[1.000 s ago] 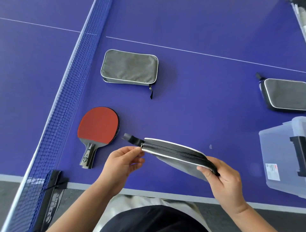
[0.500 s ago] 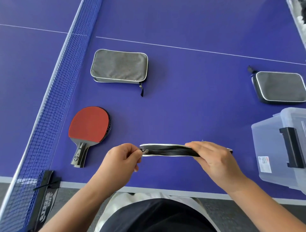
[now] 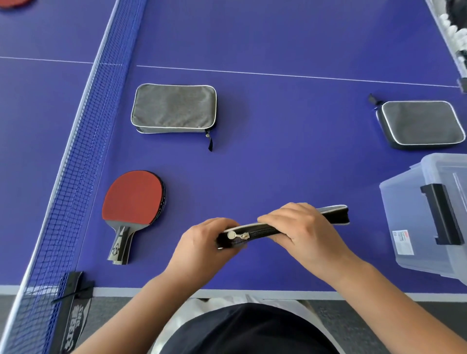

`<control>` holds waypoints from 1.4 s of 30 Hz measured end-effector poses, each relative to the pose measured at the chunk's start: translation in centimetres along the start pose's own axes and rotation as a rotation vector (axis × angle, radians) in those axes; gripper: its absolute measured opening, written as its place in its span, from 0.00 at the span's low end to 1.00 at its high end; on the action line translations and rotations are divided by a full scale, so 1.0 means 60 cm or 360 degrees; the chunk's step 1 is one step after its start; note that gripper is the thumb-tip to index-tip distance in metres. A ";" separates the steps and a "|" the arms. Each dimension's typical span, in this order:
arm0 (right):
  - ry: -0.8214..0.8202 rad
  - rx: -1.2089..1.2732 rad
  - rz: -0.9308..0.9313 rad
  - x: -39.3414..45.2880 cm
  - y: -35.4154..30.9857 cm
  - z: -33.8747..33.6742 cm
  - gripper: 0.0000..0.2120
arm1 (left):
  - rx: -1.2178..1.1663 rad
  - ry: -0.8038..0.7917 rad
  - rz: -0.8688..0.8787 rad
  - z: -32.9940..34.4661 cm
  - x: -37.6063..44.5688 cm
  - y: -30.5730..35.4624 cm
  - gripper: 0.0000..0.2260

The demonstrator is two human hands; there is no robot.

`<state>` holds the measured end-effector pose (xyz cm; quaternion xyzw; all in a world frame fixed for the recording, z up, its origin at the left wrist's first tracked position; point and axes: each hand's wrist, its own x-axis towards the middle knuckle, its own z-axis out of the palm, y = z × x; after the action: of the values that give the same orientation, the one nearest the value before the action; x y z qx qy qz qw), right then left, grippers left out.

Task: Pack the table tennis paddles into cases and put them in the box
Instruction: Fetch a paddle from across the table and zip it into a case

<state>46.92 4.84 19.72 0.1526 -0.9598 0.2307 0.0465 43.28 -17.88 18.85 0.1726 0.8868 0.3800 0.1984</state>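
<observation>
I hold a grey paddle case (image 3: 333,214) on edge above the table's near side, its black zipper facing me. My left hand (image 3: 202,242) grips the case's left end, beside the silver zipper pull. My right hand (image 3: 298,227) is curled over the top of the case at its middle. A red paddle (image 3: 134,198) with a black handle lies flat to the left, near the net. A second grey case (image 3: 174,108) lies behind it, and a third case (image 3: 419,123) lies at the right. A clear plastic box (image 3: 404,202) stands at the right edge.
The blue net (image 3: 83,151) runs diagonally along the left, clamped by a black bracket (image 3: 73,290) at the table's near edge. A tray of white balls (image 3: 454,32) sits at the far right corner. Part of another red paddle (image 3: 12,2) shows at the top left.
The case has swung from a tilted pose to level and edge-on. My right hand slid from its right end to grip over its middle. My left hand stays at the zipper end.
</observation>
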 end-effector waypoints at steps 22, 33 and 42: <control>0.0054 0.0271 0.0541 0.026 -0.107 -0.010 0.06 | 0.0125 0.0368 0.0254 0.043 -0.004 0.002 0.07; 0.0697 0.0789 0.1428 -0.026 -0.037 -0.012 0.09 | -0.0021 0.0206 -0.0318 0.018 -0.016 -0.029 0.06; 0.0833 0.0651 0.1010 -0.016 -0.105 -0.008 0.03 | 0.0588 0.0278 0.0344 0.052 0.032 0.079 0.12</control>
<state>49.82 -0.03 22.70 -0.2063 -0.8498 0.4491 0.1834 43.89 -12.03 19.99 0.2663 0.9315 0.2436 0.0441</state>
